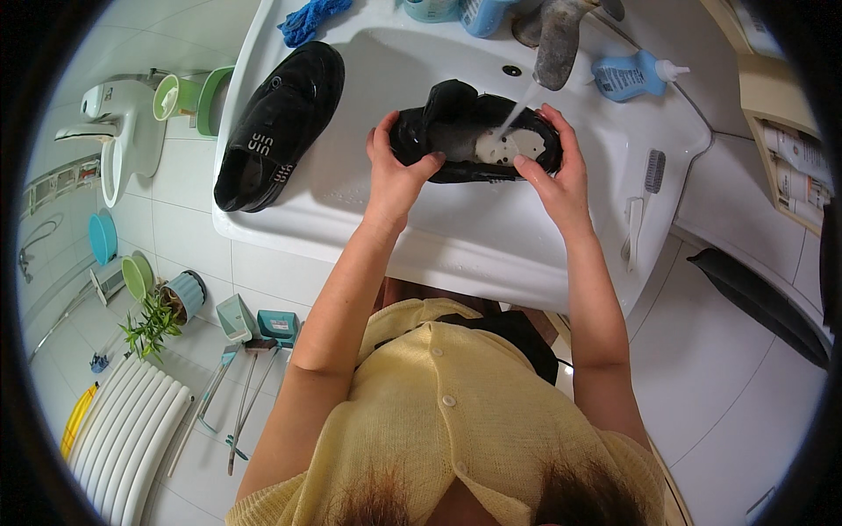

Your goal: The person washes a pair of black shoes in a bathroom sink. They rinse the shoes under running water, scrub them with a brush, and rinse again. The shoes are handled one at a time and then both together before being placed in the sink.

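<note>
A wet black shoe (454,108) is held over the sink basin (368,85), its opening facing up. My left hand (401,161) grips the toe end and my right hand (552,158) grips the heel end, thumbs on the near side. Water runs from the metal faucet (556,52) into the shoe, onto a pale insole area (526,144) with dark dots. The matching black shoe (283,125) lies on the sink's left rim, toe pointing away from me, with white lettering on its strap.
A blue cloth (312,20) lies on the back left rim. On the right are a blue bottle with a white nozzle (628,75), a grey-bristled brush (653,172) and a white-handled brush (633,227). More bottles (483,14) stand behind the basin. Dustpans (237,317) stand on the floor at left.
</note>
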The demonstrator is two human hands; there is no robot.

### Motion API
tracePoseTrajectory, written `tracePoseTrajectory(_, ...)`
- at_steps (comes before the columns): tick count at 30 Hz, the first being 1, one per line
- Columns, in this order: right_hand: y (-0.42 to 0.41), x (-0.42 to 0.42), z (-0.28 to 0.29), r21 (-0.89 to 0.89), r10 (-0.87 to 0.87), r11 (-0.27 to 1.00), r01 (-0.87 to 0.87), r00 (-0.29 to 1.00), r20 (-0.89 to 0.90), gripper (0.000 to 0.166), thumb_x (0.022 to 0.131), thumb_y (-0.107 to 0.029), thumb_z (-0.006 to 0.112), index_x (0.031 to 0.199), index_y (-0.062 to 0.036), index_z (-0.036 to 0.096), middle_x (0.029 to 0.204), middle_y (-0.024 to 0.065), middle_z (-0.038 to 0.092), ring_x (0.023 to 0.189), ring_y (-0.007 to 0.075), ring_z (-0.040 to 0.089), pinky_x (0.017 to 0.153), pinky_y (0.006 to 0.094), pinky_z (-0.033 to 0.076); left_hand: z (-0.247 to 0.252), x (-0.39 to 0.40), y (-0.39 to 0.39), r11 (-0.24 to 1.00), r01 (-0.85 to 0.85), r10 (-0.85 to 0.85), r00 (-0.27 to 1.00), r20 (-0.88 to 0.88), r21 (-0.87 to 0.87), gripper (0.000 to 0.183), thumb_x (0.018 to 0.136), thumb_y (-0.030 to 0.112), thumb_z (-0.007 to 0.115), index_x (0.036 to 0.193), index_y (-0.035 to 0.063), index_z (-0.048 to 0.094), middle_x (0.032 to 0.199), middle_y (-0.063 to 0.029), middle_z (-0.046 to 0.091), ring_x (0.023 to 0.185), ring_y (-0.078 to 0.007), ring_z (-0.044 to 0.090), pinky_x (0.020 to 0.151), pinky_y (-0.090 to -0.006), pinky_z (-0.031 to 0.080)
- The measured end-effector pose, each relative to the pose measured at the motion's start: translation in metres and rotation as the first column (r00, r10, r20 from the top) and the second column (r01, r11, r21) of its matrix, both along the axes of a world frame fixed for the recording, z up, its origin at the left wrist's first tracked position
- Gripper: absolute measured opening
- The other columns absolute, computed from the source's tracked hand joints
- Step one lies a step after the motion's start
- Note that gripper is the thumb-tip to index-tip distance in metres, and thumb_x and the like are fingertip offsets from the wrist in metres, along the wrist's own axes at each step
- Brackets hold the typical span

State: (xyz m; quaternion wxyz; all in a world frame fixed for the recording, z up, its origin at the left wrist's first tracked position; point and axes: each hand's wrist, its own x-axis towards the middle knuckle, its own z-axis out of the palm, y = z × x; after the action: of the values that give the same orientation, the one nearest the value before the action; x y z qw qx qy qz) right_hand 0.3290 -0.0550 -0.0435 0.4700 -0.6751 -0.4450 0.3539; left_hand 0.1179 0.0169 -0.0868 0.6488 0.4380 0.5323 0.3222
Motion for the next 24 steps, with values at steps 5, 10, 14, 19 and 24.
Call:
tracePoseTrajectory(5,-0.001,-0.0001,0.0002,0.012,0.011,1.0,-0.011,1.0,0.021,0.07,0.073,-0.012,0.073,0.136,-0.0034,0.043,0.131,0.017,0.047,0.12,0.0255,0.05,0.103,0.0351,0.038,0.0001,-0.0007,-0.0023,1.0,0.002,-0.003,1.0,-0.012,-0.009,0.081,0.074,0.005,0.072,0.143,0.0033,0.029,0.127,-0.0153,0.049,0.117,-0.025,0.049,0.101,-0.0348,0.041)
tracePoseTrajectory(10,-0.0021,0.0002,-0.0002,0.006,0.014,1.0,-0.014,1.0,0.019,0.07,0.073,-0.012,0.073,0.136,-0.0038,0.044,0.131,0.0188,0.047,0.123,0.027,0.049,0.106,0.0358,0.035,-0.0033,-0.0014,-0.0033,1.0,0.0,0.0,1.0,-0.005,-0.001,0.081,0.074,0.005,0.072,0.143,0.0036,0.029,0.126,-0.0158,0.049,0.116,-0.0253,0.049,0.1,-0.035,0.042)
tracePoseTrajectory(14,-0.0029,0.0011,-0.002,0.003,0.007,1.0,-0.007,0.999,0.035,0.069,0.073,-0.013,0.073,0.136,-0.004,0.045,0.13,0.018,0.049,0.125,0.0285,0.047,0.107,0.0366,0.033,-0.004,-0.0007,-0.0038,1.0,-0.002,0.002,1.0,-0.008,-0.003,0.081,0.074,0.005,0.072,0.143,0.0032,0.029,0.125,-0.0155,0.05,0.115,-0.0248,0.05,0.1,-0.0348,0.042)
tracePoseTrajectory(19,-0.005,0.0033,-0.004,-0.005,-0.002,1.0,0.002,0.999,0.054,0.068,0.073,-0.013,0.073,0.135,-0.0038,0.046,0.128,0.0169,0.051,0.125,0.0294,0.046,0.107,0.0369,0.033,-0.0058,0.0011,-0.0051,1.0,-0.004,0.004,1.0,-0.003,-0.003,0.081,0.074,0.004,0.072,0.142,0.0025,0.03,0.125,-0.0151,0.051,0.115,-0.0244,0.05,0.1,-0.0341,0.042)
tracePoseTrajectory(24,-0.0062,0.0053,-0.0067,-0.019,-0.008,1.0,0.008,1.0,-0.006,0.066,0.073,-0.012,0.072,0.134,-0.0044,0.047,0.129,0.0155,0.051,0.124,0.0274,0.047,0.107,0.0361,0.033,-0.0044,0.003,-0.006,1.0,-0.022,0.021,1.0,-0.022,-0.015,0.079,0.073,0.005,0.072,0.142,0.0023,0.032,0.129,-0.0161,0.046,0.118,-0.0254,0.048,0.1,-0.0345,0.042)
